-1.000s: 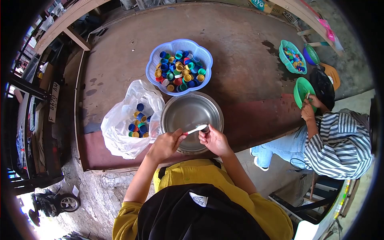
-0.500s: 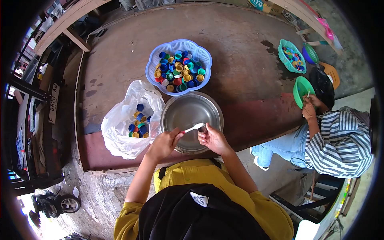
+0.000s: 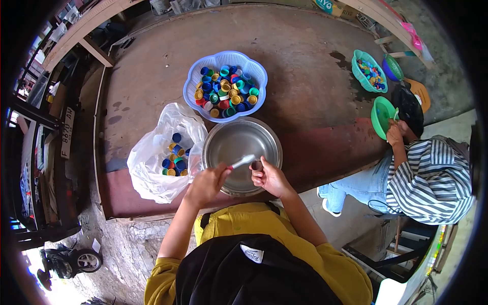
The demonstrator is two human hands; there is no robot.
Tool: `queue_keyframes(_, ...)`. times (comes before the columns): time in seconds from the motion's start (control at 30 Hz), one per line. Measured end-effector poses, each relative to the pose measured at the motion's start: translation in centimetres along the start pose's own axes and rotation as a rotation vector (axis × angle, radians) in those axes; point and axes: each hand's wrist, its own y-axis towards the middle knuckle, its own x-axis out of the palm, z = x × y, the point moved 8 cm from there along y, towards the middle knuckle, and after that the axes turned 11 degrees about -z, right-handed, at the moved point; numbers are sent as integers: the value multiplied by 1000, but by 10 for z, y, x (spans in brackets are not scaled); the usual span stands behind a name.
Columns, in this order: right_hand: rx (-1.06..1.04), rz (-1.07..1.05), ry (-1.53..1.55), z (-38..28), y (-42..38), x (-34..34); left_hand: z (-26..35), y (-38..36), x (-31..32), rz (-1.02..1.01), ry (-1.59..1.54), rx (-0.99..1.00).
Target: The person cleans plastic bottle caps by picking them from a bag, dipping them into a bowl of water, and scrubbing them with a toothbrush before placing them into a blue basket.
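My left hand (image 3: 206, 184) grips a white toothbrush (image 3: 241, 162) with a red handle part, its head pointing right over the steel bowl (image 3: 223, 144). My right hand (image 3: 270, 179) pinches a small dark bottle cap (image 3: 257, 165) just right of the brush head, above the bowl's near rim. Beyond the bowl stands a lavender plastic basket (image 3: 195, 73) filled with several coloured bottle caps (image 3: 225, 91). To the left lies an open white plastic bag (image 3: 152, 162) with more caps (image 3: 174, 155) inside.
Everything rests on a worn brown and red table (image 3: 305, 61). At the right, another person in a striped shirt (image 3: 429, 183) holds a green bowl (image 3: 381, 116). A teal basket of caps (image 3: 370, 70) sits behind it. A scooter wheel (image 3: 86, 259) shows at lower left.
The brush in my left hand has shifted slightly left and tilted up, away from the cap. The cap now shows clearly at my right fingertips. The other person's hands moved a little.
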Motion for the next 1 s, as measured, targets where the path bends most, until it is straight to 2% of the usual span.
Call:
queue_keyframes(0.03, -6, 2, -5, -1, -1, 1, -2, -1, -5, 28, 43, -33)
queue_keyframes(0.13, -22, 59, 18, -2, 0, 0, 19, -6, -4, -59, -9, 95)
queue_keyframes(0.23, -27, 19, -125, -1, 4, -4, 2, 0, -5, -17, 0, 5)
queue_keyframes(0.33, -92, -65, -98, -9, 3, 3, -2, 1, -17, 27, -8, -42)
queue_keyframes(0.43, -150, 163, -125, -17, -1, 0, 9, 0, -12, 12, -134, -2)
queue_keyframes(0.53, -242, 82, -69, -24, 0, 4, 8, -1, -4, -2, -207, 0)
queue_keyframes(0.63, -267, 104, -62, -27, 0, 3, 5, -2, 0, -6, -246, -5)
queue_keyframes(0.77, -421, 20, -59, -36, -2, -1, 6, -6, -3, -29, -248, -32)
queue_keyframes(0.9, -362, 0, -4, -33, 1, 6, 8, -7, 1, -55, -242, -38)
queue_keyframes(1.0, -318, -23, -20, -32, 1, 19, 11, -6, 9, -28, -207, 41)
